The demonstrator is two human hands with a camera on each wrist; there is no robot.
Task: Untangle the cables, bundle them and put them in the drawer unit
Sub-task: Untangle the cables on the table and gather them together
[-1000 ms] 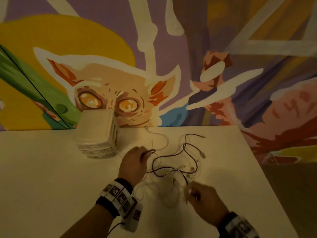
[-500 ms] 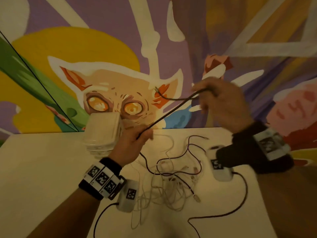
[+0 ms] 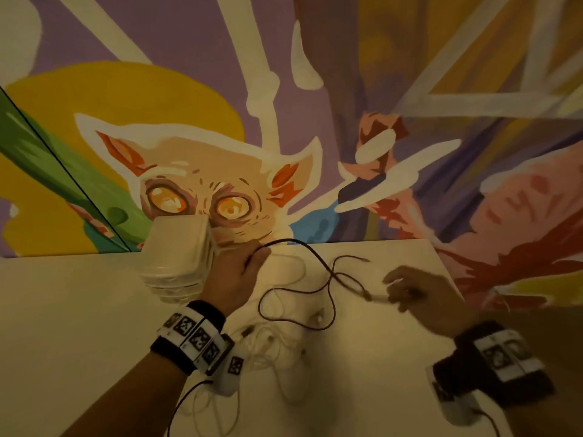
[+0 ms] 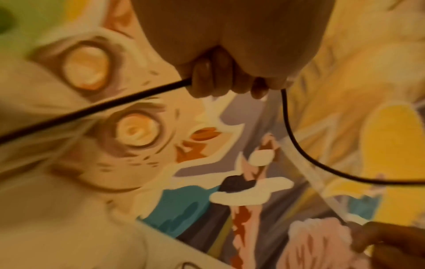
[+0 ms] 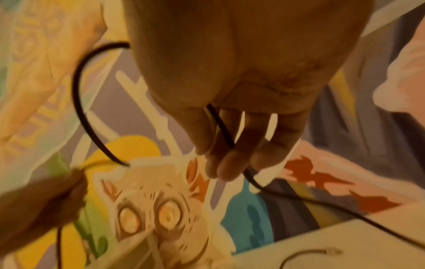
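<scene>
left hand [image 3: 235, 275] fisted round the dark cable [image 3: 296, 291], fingers [image 4: 208, 80] curled tight on it; it sits raised just beside the drawer unit [image 3: 176, 253]. right hand [image 3: 419, 294] out to the right, fingers [image 5: 230, 154] loosely bent with the same cable running between them, a light guiding hold near the connector end rather than a firm pinch.

between the hands the dark cable sags in loops over the table [image 3: 79, 326]. a second dark end lies loose near the far edge. white cables [image 3: 277, 345] sit heaped below the left wrist, under and beside the dark loops.

risks, as judged:
- the low loop looks to lie across the white heap; pulling the hands apart could drag white strands along or cinch a knot instead of freeing it.
- the right hold is slack; a tug from the left could slip the connector end out of the fingers.
- the left fist is close to the drawer unit; a sweep that way could knock it.
- wrist-camera leads trail near the heap and could snag.
</scene>
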